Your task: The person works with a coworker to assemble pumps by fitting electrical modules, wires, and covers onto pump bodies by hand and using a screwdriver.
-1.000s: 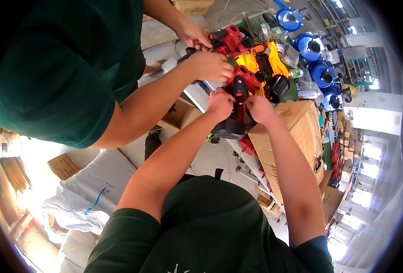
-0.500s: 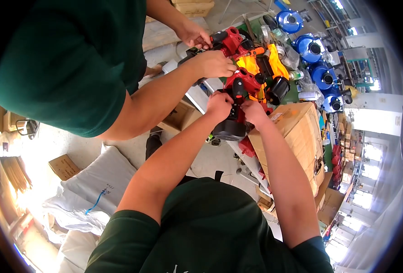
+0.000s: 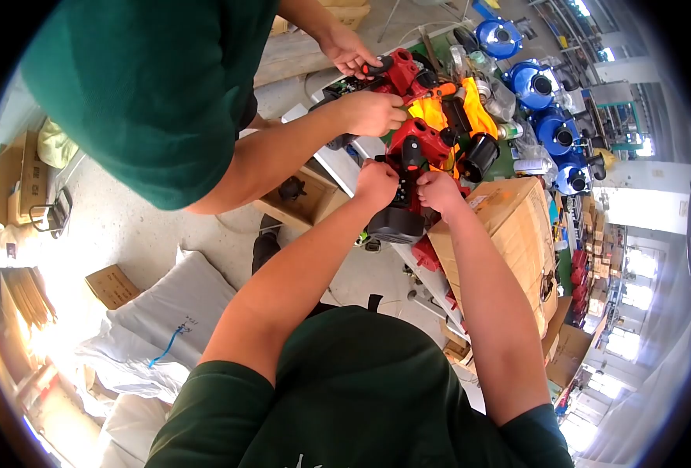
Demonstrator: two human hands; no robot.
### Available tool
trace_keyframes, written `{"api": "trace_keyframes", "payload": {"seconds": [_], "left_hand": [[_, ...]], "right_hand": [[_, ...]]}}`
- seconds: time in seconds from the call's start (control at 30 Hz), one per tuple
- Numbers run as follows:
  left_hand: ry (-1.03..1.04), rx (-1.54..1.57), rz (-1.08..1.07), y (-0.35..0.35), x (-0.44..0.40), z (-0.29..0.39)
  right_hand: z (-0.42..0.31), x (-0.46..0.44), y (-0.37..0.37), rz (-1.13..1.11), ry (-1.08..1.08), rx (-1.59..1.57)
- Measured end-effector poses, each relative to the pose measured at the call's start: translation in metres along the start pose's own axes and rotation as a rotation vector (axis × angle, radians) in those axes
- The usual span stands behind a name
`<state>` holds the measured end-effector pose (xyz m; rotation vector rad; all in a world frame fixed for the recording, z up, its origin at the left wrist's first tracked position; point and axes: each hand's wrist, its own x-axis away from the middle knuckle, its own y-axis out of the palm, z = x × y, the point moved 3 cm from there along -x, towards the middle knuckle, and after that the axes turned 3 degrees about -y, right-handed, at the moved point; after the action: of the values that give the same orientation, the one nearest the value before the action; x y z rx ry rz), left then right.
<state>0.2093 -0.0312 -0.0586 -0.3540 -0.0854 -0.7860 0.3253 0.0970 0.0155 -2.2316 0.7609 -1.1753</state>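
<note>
A red and black machine point(image 3: 400, 223) with a black grip handle stands in front of me at the bench edge; its wide black end faces me. My left hand point(image 3: 377, 184) is closed at the machine's left side, fingertips against its dark inner part. On the other side, my right hand point(image 3: 439, 192) has its fingers pinched together close to the handle; whatever they hold is too small to see. Just beyond, a co-worker's hand point(image 3: 375, 114) is by a second red and black machine point(image 3: 398, 72), and their other hand point(image 3: 349, 51) touches its black handle.
An orange-handled tool point(image 3: 441, 90), yellow-orange cloth point(image 3: 478, 109) and a black cylinder point(image 3: 480, 156) crowd the bench. A large cardboard box point(image 3: 509, 214) stands close beside my right forearm. Several blue round housings point(image 3: 531, 83) line the far side. A white sack point(image 3: 170, 312) lies on the floor.
The co-worker's body and arm have shifted slightly right and up, and their far hand has opened somewhat at the handle. My hands stay almost in place at the machine.
</note>
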Motion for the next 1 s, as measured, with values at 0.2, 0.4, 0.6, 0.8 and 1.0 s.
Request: {"api": "trace_keyframes", "payload": {"seconds": [0.2,0.4,0.6,0.8,1.0], "left_hand": [[-0.028,-0.011,-0.034,-0.006,0.0,0.004],[-0.025,0.026,-0.076,-0.006,-0.003,-0.001],[-0.047,0.038,-0.069,-0.009,0.0,0.002],[-0.067,0.052,-0.055,-0.008,-0.002,0.0],[-0.1,0.045,-0.131,-0.011,-0.003,0.005]], "right_hand": [[-0.009,0.009,-0.004,0.151,-0.329,0.461],[-0.003,0.009,0.0,0.232,-0.441,0.549],[-0.008,0.011,-0.006,0.1,-0.291,0.496],[-0.003,0.004,-0.001,0.006,-0.195,0.349],[-0.013,0.009,0.002,-0.008,-0.132,0.236]]}}
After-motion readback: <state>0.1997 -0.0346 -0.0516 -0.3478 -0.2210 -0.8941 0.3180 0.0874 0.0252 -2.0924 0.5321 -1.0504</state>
